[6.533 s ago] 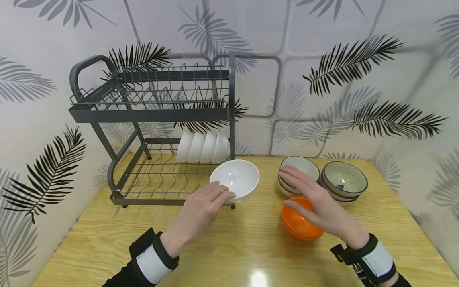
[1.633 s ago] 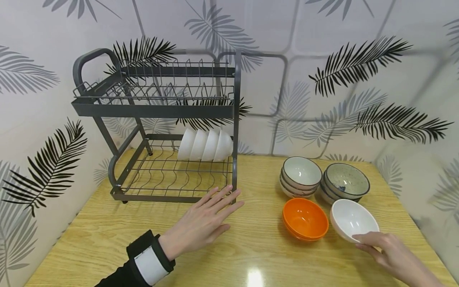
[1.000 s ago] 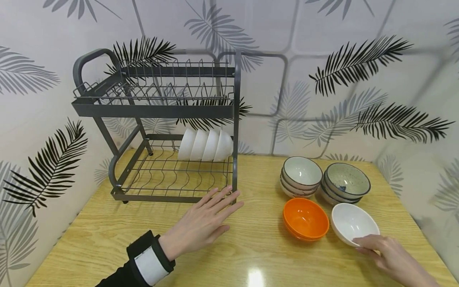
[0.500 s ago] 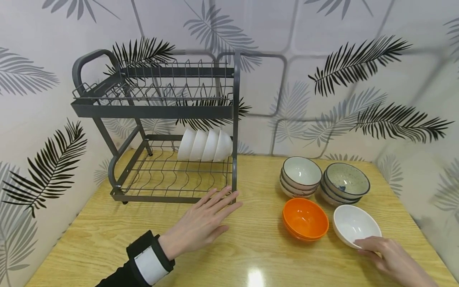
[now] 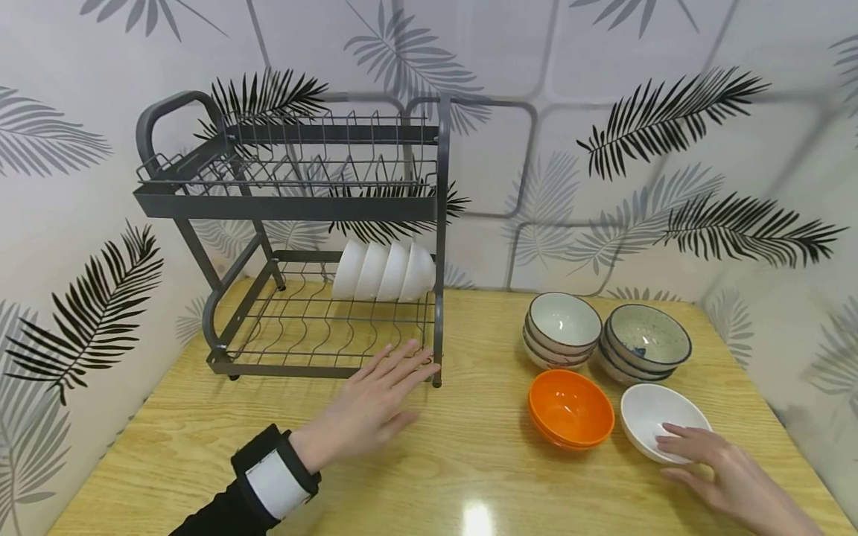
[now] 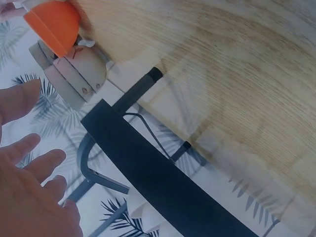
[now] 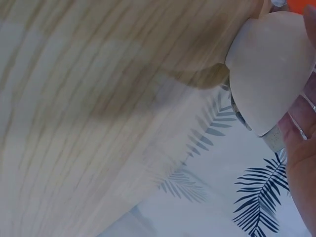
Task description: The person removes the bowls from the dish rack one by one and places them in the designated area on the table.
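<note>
At the right of the head view a white bowl point(image 5: 646, 413) stands upright on the table, just right of the nested orange bowls point(image 5: 570, 409). My right hand point(image 5: 737, 480) is at its near right side, fingers extended over the rim and thumb apart from it. The right wrist view has the white bowl point(image 7: 266, 74) tilted by the camera angle, with my right hand point(image 7: 303, 158) beside it; whether the fingertips touch it I cannot tell. My left hand point(image 5: 362, 409), empty with fingers spread, hovers by the front right corner of the dark rack point(image 5: 288, 208), also visible above the left hand point(image 6: 34, 192).
Several white bowls point(image 5: 382, 272) stand on edge in a row on the rack's lower tier. Behind the orange bowls are a stack of pale bowls point(image 5: 564, 324) and a stack of speckled bowls point(image 5: 646, 339). A patterned wall point(image 5: 536, 149) rises behind the wooden table point(image 5: 469, 461).
Since 6.5 seconds ago the white bowl has gone from my left hand by the rack to the table at right. My right fingers have just loosened from its rim; my left hand has shifted slightly left.
</note>
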`<state>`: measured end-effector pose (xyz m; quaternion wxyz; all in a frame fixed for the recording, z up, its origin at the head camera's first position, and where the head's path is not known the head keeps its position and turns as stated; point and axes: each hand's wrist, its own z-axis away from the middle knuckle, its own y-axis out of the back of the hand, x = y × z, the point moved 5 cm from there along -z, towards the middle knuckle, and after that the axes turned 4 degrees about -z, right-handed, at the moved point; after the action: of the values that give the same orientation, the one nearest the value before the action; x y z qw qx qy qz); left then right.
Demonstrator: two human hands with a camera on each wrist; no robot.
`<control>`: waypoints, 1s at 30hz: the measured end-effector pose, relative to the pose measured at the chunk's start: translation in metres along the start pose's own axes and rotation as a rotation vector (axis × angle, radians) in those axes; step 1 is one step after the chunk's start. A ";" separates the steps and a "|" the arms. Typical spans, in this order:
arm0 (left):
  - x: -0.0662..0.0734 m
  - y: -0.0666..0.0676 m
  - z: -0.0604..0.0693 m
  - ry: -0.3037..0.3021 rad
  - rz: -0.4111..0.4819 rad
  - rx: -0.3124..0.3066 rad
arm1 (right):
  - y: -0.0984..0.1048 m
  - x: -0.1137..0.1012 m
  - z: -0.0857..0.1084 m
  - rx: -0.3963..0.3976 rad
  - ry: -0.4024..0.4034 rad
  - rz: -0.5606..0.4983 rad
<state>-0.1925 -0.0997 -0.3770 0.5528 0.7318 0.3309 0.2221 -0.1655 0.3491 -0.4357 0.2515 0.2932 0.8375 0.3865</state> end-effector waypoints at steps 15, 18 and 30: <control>-0.035 0.003 -0.002 0.177 0.302 0.022 | 0.000 -0.016 -0.021 0.019 -0.157 -0.164; -0.043 0.003 -0.004 0.220 0.375 0.037 | -0.001 -0.021 -0.025 0.011 -0.189 -0.189; -0.078 0.011 -0.009 0.346 0.553 0.100 | -0.008 -0.043 -0.041 -0.017 -0.170 -0.276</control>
<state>-0.2490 -0.1525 -0.3613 0.3705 0.7716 0.2190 0.4684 -0.1648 0.2950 -0.4100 0.3749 0.2047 0.8422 0.3289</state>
